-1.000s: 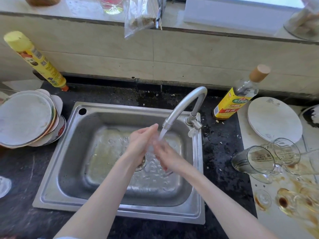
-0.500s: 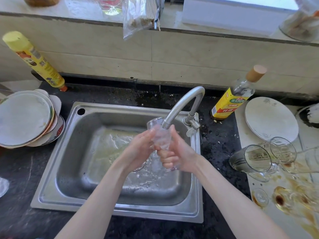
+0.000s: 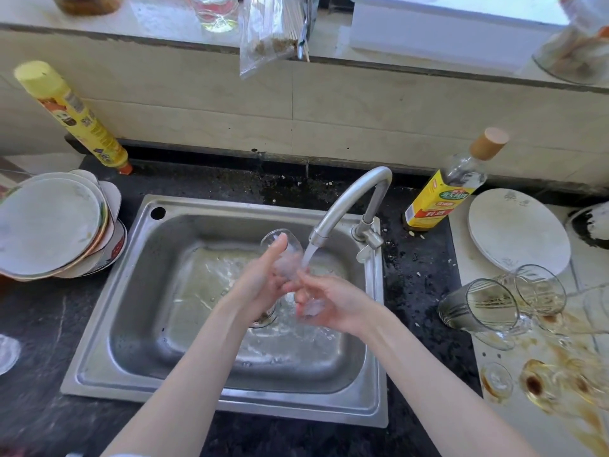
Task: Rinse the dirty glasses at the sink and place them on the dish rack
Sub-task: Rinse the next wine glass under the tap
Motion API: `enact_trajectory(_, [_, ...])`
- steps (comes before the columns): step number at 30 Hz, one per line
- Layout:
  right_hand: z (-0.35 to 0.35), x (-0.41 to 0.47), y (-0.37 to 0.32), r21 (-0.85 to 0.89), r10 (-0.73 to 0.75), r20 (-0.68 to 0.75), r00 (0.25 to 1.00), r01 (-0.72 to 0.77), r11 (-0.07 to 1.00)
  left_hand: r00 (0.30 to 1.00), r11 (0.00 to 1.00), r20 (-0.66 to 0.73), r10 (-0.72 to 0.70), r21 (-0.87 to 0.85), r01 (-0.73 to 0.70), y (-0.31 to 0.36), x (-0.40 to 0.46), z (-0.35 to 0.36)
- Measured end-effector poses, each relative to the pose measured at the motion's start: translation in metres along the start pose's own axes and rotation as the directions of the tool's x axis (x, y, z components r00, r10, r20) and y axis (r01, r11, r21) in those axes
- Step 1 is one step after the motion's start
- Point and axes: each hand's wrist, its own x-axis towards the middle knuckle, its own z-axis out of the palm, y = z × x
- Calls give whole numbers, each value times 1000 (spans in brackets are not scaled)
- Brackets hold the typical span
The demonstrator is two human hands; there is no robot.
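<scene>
Clear glass [image 3: 282, 255] held tilted over the steel sink [image 3: 211, 395], under the tap's [image 3: 346, 201] running stream. Left hand [image 3: 260, 282] grips its side; right hand [image 3: 333, 305] clasps its base. Stained glasses [image 3: 487, 308] lie on the right worktop [image 3: 425, 291].

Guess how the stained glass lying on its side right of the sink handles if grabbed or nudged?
The glass on its side looks round-walled, so a nudge would probably roll it, though the neighbouring glass seems close enough to stop it. Clear thin walls suggest it is fragile and light. Brown spill on the white counter around it hints it may be slick or sticky to grip.
</scene>
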Motion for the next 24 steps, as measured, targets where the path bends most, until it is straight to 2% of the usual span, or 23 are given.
enact_trajectory(2, [4,0,-2,136,3,-13,1000,-2,991,983,984,-119,-142,-125,127,1,7,-1])
enact_trajectory(6, [-6,3,-7,200,-108,-190,976,146,969,902,900,-258,-348,-361,244,-3,14,-13])
enact_trajectory(11, [-9,5,-3,143,-193,-155,969,216,966,866,790,-189,-463,-530,307,-9,8,-14])
enact_trajectory(15, [-9,8,-2,200,-197,-162,967,227,953,889,754,-176,-423,-613,237,-8,11,-17])
enact_trajectory(18, [-12,8,0,246,-179,-215,960,231,941,918,777,-252,-306,-623,88,-2,12,-18])
enact_trajectory(21, [-19,9,7,274,-113,-313,943,203,940,918,868,-353,-180,-497,-21,4,6,-14])
enact_trajectory(24, [-27,12,18,376,6,-374,928,146,915,951,961,-308,0,-262,-85,3,-2,-10])
